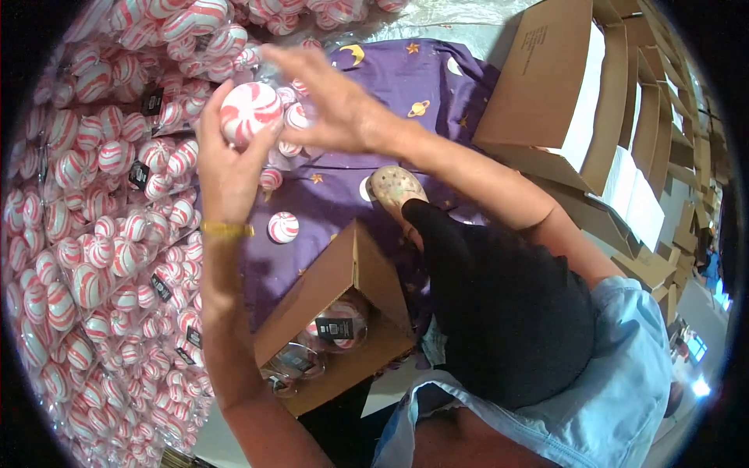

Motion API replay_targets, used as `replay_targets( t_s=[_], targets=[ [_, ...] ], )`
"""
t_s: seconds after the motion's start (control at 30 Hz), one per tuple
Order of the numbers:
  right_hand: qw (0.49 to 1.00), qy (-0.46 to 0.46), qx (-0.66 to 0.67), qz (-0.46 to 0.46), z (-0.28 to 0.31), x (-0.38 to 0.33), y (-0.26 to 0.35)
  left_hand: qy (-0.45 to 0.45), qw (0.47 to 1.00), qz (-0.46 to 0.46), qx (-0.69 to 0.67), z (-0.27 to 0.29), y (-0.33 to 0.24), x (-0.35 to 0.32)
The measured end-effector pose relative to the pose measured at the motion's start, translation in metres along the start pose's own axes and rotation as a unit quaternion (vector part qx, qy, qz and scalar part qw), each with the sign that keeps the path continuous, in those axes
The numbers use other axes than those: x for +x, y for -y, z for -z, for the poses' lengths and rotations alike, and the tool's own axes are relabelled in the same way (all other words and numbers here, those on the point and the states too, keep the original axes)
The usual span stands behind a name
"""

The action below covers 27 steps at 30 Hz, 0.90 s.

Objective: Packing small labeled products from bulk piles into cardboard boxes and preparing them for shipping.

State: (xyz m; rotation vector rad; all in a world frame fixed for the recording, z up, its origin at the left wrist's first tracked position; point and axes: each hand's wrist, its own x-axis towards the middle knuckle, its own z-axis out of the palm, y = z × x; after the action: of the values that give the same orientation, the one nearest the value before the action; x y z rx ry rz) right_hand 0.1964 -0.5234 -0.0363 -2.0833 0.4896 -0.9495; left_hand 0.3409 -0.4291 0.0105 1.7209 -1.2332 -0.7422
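Observation:
My left hand (232,168) is closed around a large red-and-white swirled ball ornament (250,115), with its striped face turned up. Just right of it, my right hand (343,109) has its fingers and thumb spread apart, the fingertips slightly blurred. Several smaller swirled balls (296,117) show between and behind the two hands; whether clear plastic wraps them I cannot tell. A single swirled ball (283,227) lies on the purple patterned cloth (382,82), below my hands.
Bagged swirled ornaments (117,187) pile up along the left side and far edge. An open cardboard box (308,304) holding clear-packed ornaments (337,327) stands near me. My shoe (396,186) rests on the cloth. Larger cartons (530,86) with white sheets stand at the right.

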Motion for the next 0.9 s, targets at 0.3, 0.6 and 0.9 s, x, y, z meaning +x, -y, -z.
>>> replay_targets(
  t_s=[0.3,0.6,0.9],
  targets=[
    [0.973,0.083,0.083,-0.200,-0.045,-0.040,-0.066,0.426,0.722,0.165,0.520,-0.047,0.081,0.056],
    [0.967,0.082,0.072,-0.232,-0.025,-0.038,-0.064,-0.062,0.980,0.095,0.163,0.040,0.073,0.008],
    [0.960,0.091,0.111,-0.238,-0.046,-0.043,-0.062,0.075,0.917,0.162,0.357,-0.021,0.273,-0.066]
  ],
)
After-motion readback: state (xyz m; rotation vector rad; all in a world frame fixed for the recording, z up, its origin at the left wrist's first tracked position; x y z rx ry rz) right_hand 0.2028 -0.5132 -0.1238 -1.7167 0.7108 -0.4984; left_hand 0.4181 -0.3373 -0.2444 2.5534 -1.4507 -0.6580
